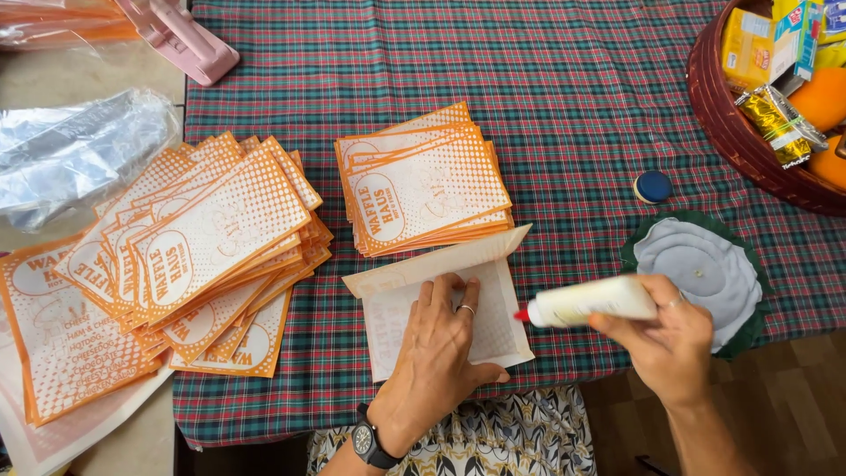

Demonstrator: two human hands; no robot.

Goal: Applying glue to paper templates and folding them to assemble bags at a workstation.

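My left hand (441, 348) presses flat on a white paper sheet (498, 322) lying face down on the plaid tablecloth (564, 79), one long flap folded up along its far edge. My right hand (665, 339) grips a white glue bottle (590, 301) with a red tip pointing left, just off the sheet's right edge. A neat stack of orange-and-white printed paper bags (423, 181) sits behind the sheet. A larger, fanned pile of the same bags (207, 238) lies to the left.
A blue bottle cap (653, 187) rests on the cloth right of the neat stack. A round grey-green fabric mat (701, 269) lies under my right hand. A dark basket (731, 132) of snacks and oranges fills the top right. Clear plastic wrap (70, 145) and a pink object (181, 40) are at the left.
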